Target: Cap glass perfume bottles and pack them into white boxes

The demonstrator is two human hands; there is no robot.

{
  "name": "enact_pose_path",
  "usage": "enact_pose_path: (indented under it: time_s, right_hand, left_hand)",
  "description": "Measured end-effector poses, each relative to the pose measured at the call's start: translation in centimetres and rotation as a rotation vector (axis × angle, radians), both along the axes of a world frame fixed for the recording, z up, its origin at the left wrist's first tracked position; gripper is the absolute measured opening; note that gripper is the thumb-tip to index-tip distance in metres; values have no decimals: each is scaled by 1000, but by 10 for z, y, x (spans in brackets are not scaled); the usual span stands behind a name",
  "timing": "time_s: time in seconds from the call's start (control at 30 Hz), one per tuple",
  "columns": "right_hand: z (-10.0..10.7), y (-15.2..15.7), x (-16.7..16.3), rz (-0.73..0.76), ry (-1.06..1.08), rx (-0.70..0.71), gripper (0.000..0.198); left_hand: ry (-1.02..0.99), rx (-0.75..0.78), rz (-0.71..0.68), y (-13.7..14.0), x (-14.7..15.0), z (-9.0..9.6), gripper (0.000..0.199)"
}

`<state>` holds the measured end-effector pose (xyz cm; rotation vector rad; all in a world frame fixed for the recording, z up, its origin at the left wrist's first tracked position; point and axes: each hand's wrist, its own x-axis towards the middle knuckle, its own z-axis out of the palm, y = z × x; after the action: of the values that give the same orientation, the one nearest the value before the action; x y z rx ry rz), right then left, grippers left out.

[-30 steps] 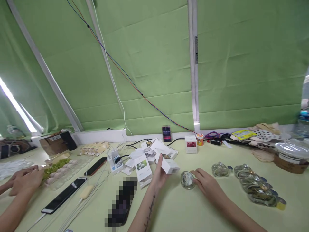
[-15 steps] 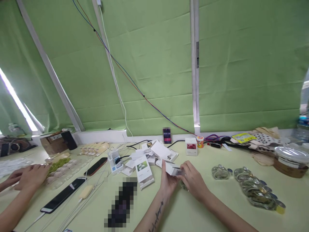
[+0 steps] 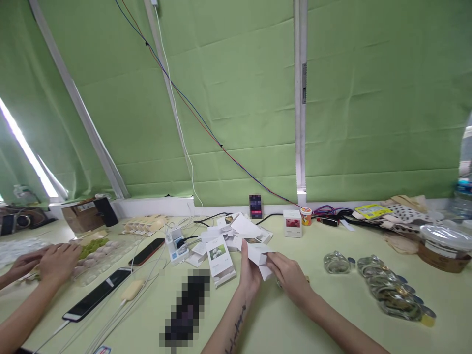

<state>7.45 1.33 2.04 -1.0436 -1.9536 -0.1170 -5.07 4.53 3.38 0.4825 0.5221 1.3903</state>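
Reaching over a clear tray (image 3: 88, 280) of green and pale pieces at far left: a co-worker's hands (image 3: 59, 260). Cardboard box (image 3: 79, 217) behind, near the wall. Right of the tray: white-edged phone (image 3: 96, 296), cable plugged in at its near end; second phone (image 3: 146, 252) just beyond; pale yellow block (image 3: 132, 290) with a white cable beside them. Then white power strip (image 3: 177, 250), black plug in it.

Centre: heap of flat and folded cartons (image 3: 243, 226), green-picture carton (image 3: 219, 260) leaning at its front.

Left hand (image 3: 251, 273) is wrapped around the white carton (image 3: 256, 251), thumb on the near side. Carton is held above the table, tilted, right end open, one flap (image 3: 265, 272) hanging down. Right hand (image 3: 289, 275) is at that open end, fingers close together; can't tell if they pinch the flap. Sliver of a glass bottle (image 3: 279, 283) shows below it, mostly hidden.

Red-picture carton (image 3: 292, 224) stands upright behind, next to orange tub (image 3: 306, 216). Further right: single bottle (image 3: 335, 263), then overlapping row of bottles (image 3: 391, 285), lidded round container (image 3: 444, 241) at the edge.
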Motion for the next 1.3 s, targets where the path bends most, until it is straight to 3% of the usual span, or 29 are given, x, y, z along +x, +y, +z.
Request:
enact_pose_path:
  time_s: [0.23, 0.5, 0.63, 0.83, 1.03, 1.17, 1.3]
  right_hand:
    - [-10, 4, -10, -113, -67, 32, 33]
    - [-5, 14, -21, -267, -46, -41, 27]
    - [-3, 18, -23, -243, -106, -44, 33]
    - [-10, 18, -21, -92, -257, -11, 50]
    - [-13, 10, -3, 85, -349, 97, 36]
    - [-3, 11, 2, 132, -242, 73, 37]
    - [18, 36, -23, 44, -114, -22, 48]
  left_hand:
    - [-66, -27, -6, 1, -3, -1, 43]
    - [108, 39, -4, 0, -8, -5, 44]
    - [114, 2, -9, 0, -9, 2, 43]
    - [154, -54, 217, 16, -37, 15, 22]
    - [249, -47, 489, 36, -94, 27, 3]
    - [324, -11, 765, 48, -137, 42, 15]
    - [523, 41, 848, 67, -151, 41, 15]
